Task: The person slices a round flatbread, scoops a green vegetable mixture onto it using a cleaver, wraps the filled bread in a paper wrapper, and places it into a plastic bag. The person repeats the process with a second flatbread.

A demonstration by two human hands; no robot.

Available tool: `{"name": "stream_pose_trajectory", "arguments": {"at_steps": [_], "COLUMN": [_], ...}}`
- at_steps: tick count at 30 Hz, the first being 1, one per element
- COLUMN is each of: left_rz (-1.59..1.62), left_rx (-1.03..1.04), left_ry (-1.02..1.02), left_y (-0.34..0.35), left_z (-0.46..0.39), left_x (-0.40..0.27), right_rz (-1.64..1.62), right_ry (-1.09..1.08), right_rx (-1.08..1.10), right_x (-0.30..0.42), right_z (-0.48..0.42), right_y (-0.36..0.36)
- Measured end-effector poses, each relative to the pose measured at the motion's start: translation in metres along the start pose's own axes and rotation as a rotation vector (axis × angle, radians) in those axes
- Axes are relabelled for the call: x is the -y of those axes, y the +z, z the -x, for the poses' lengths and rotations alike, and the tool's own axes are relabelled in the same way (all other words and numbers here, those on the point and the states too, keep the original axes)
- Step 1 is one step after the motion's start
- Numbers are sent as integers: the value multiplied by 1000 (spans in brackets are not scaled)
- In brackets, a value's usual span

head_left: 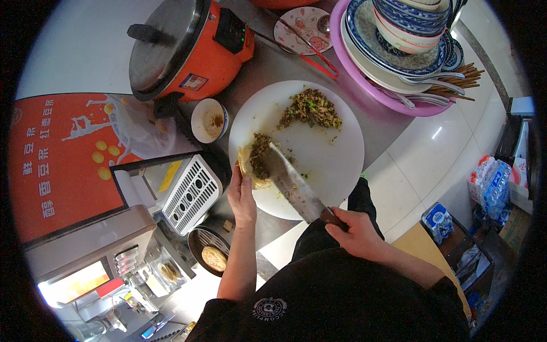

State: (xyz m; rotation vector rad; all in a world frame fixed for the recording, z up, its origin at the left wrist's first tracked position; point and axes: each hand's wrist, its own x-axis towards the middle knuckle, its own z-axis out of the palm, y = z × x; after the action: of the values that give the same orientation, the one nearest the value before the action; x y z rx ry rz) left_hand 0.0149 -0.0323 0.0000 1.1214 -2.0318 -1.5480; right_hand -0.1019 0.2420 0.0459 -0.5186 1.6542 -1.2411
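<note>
My right hand (354, 231) grips the dark handle of a cleaver (297, 190). Its broad blade slants across a round white cutting board (333, 162), the tip at a dark heap of chopped filling (260, 156). My left hand (242, 194) holds a pale split flatbread (244, 162) at the board's left edge. Part of the filling lies against or inside the bread; the blade hides some of it. A larger pile of chopped meat and greens (310, 109) sits at the far side of the board.
An orange cooker (192, 55) and a small bowl of brown powder (209, 120) stand left of the board. Red-handled tongs (318, 65) rest on a patterned plate (295, 25). A pink basin (399, 102) holds stacked dishes. Nearer, a pan (198, 235) contains a round flatbread (213, 258).
</note>
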Motion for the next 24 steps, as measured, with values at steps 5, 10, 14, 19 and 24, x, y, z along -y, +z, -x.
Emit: {"name": "stream_pose_trajectory", "arguments": {"at_steps": [5,10,14,19,24], "left_rz": [30,87,62,242,191], "left_rx": [-56,-29,-57,-79,17], "left_ry": [-37,-5,-25,-86,-28], "left_y": [2,5,2,-2,-3], "left_z": [0,-1,-3,-4,-4], "left_x": [-1,-8,0,5,0], "right_rz": [-40,-58,-32,-33,-22], "right_ry": [48,96,19,67,75], "right_rx": [8,-22,32,13,59], "right_x": [8,3,0,20,13], "right_z": [3,-1,-27,-4,-6], "right_y": [1,3,18,-5,1]}}
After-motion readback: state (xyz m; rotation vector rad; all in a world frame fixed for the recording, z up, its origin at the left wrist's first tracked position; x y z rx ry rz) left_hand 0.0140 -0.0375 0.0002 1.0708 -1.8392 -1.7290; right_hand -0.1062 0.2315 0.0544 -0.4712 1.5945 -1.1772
